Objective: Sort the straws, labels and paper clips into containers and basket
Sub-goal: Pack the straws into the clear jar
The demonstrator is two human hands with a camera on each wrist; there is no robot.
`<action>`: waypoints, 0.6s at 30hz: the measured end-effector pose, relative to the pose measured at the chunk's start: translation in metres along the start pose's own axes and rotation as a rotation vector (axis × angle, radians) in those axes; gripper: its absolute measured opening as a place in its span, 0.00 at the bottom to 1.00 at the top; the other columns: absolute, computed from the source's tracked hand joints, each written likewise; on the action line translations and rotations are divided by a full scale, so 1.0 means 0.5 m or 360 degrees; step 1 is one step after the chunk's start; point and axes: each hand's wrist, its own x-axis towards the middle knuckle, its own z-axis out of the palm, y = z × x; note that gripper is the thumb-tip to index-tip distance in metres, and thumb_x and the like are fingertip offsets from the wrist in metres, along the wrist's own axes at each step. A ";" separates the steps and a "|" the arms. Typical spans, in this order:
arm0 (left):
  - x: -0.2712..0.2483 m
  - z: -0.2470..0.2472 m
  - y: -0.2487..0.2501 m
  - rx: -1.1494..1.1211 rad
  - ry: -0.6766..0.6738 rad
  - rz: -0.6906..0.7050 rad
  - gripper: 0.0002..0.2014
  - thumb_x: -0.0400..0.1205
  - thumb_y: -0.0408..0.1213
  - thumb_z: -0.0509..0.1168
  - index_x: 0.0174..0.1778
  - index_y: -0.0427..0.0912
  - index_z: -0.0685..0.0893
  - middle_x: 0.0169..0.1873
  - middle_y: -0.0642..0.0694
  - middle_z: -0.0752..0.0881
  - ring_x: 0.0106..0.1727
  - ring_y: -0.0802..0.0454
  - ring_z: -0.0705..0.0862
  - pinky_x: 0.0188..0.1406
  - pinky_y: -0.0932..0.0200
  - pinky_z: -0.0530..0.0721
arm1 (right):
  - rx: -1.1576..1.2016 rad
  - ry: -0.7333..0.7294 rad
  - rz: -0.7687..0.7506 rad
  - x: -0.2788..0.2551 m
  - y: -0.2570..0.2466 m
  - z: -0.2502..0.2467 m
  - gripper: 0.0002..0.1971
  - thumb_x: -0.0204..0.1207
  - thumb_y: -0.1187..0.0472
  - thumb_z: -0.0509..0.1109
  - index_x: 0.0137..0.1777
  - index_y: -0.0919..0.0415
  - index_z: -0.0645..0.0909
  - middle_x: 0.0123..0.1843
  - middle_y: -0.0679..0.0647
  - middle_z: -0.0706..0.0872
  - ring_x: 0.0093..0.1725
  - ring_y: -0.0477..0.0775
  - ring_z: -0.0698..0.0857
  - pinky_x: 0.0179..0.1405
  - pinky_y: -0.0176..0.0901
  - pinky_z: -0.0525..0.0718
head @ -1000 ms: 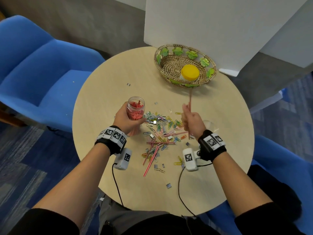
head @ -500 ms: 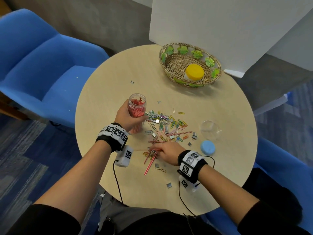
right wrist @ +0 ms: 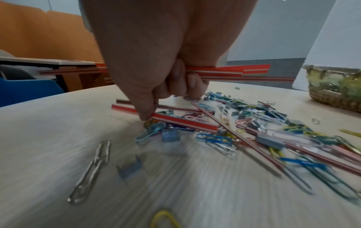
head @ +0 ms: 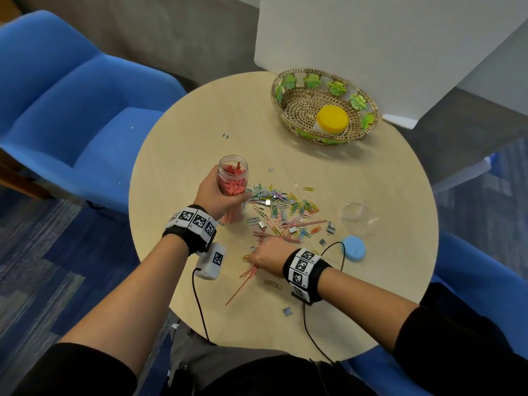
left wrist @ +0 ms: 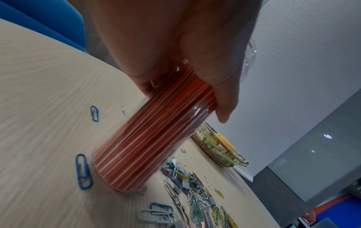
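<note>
Near edge: a grey staple strip (head: 287, 310) lies alone on the round table (head: 200, 124), with a long red stick (head: 241, 288) slanting just beyond it.
Right hand: the right hand (head: 268, 257) is held low at the near side of the pile. A second ago it was raised beyond the pile with one stick upright; half a second ago it was already down at this spot.
Grasp: a few red-striped sticks (right wrist: 224, 72) are clenched in the curled fingers (right wrist: 193, 83). One fingertip is pressed on another stick (right wrist: 175, 119) that lies flat on the clips.
Blue lid: the blue lid (head: 354, 248) rests just to the right of the right wrist. A second ago it was hidden behind that wrist.
Left hand: the left hand (head: 217, 195) is wrapped round the jar (head: 233, 178), and this grip is unchanged across the frames.
Jar: it is open-topped, packed with red sticks and tilted, with its base on the table at the left of the pile, where it was before.
Pile: coloured paper clips (head: 280, 201), staple strips and more striped sticks are scattered between the two hands.
Clear lid: a clear lid (head: 358, 217) lies right of the pile, beyond the blue lid.
Far side: the woven basket (head: 288, 81) holds a yellow-capped container (head: 333, 118), and a white board (head: 371, 38) stands behind it.
</note>
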 end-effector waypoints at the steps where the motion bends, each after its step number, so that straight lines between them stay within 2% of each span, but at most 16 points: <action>1: 0.000 0.000 0.000 0.0002 -0.0004 0.0003 0.33 0.66 0.33 0.85 0.66 0.40 0.79 0.56 0.47 0.87 0.58 0.55 0.86 0.56 0.70 0.81 | 0.0051 0.0037 0.0010 -0.004 0.008 0.002 0.05 0.81 0.69 0.67 0.54 0.65 0.82 0.43 0.58 0.88 0.42 0.59 0.87 0.45 0.50 0.87; 5: 0.003 -0.002 -0.004 0.0024 -0.0007 0.0017 0.35 0.66 0.36 0.86 0.67 0.39 0.79 0.58 0.46 0.87 0.60 0.53 0.86 0.59 0.67 0.81 | 0.0395 0.0303 0.0261 -0.037 0.049 0.021 0.07 0.85 0.61 0.64 0.56 0.60 0.83 0.48 0.56 0.86 0.47 0.57 0.85 0.50 0.51 0.86; 7: 0.006 -0.002 -0.004 0.0023 -0.0012 0.0020 0.36 0.65 0.36 0.86 0.68 0.40 0.78 0.58 0.45 0.87 0.61 0.53 0.85 0.60 0.66 0.81 | 0.0618 0.0453 0.0435 -0.067 0.066 0.017 0.10 0.87 0.56 0.61 0.57 0.58 0.82 0.53 0.51 0.81 0.48 0.52 0.81 0.50 0.43 0.84; 9: 0.008 -0.001 -0.005 0.0030 -0.0031 0.0020 0.36 0.66 0.36 0.86 0.68 0.40 0.78 0.58 0.46 0.87 0.61 0.53 0.85 0.59 0.67 0.81 | 0.0859 0.0673 0.0589 -0.097 0.080 0.010 0.10 0.87 0.55 0.58 0.52 0.58 0.79 0.52 0.47 0.74 0.45 0.48 0.77 0.47 0.37 0.81; 12: 0.008 0.001 -0.005 0.0047 -0.0057 0.0021 0.35 0.66 0.36 0.85 0.68 0.41 0.78 0.58 0.47 0.87 0.61 0.53 0.85 0.60 0.66 0.81 | 0.1203 0.1075 0.0770 -0.128 0.109 0.002 0.11 0.86 0.53 0.52 0.43 0.51 0.71 0.49 0.48 0.71 0.43 0.47 0.75 0.45 0.40 0.80; 14: 0.007 0.003 -0.004 0.0054 -0.0068 0.0025 0.35 0.66 0.36 0.85 0.68 0.41 0.78 0.58 0.46 0.87 0.62 0.52 0.86 0.63 0.59 0.83 | 0.1434 0.1342 0.0878 -0.145 0.126 -0.007 0.13 0.88 0.49 0.50 0.42 0.46 0.70 0.47 0.52 0.73 0.42 0.49 0.76 0.43 0.40 0.79; 15: 0.007 0.003 -0.003 0.0062 -0.0071 0.0027 0.35 0.66 0.37 0.85 0.68 0.41 0.78 0.58 0.46 0.87 0.62 0.51 0.86 0.64 0.56 0.83 | 0.1554 0.1430 0.0950 -0.154 0.133 -0.014 0.14 0.88 0.49 0.50 0.43 0.47 0.71 0.48 0.55 0.75 0.43 0.51 0.78 0.43 0.41 0.79; 16: 0.007 0.004 -0.003 0.0071 -0.0072 0.0025 0.35 0.66 0.37 0.85 0.68 0.42 0.78 0.58 0.46 0.87 0.62 0.51 0.85 0.65 0.56 0.83 | 0.1670 0.1487 0.1045 -0.163 0.142 -0.018 0.15 0.89 0.49 0.51 0.45 0.51 0.74 0.48 0.56 0.78 0.45 0.50 0.79 0.45 0.40 0.79; 18: 0.008 0.004 -0.003 0.0092 -0.0072 0.0025 0.36 0.66 0.38 0.86 0.68 0.41 0.78 0.58 0.46 0.87 0.62 0.51 0.85 0.64 0.56 0.83 | 0.1866 0.1533 0.1245 -0.176 0.161 -0.018 0.19 0.90 0.52 0.51 0.47 0.59 0.80 0.46 0.51 0.84 0.47 0.43 0.81 0.47 0.32 0.77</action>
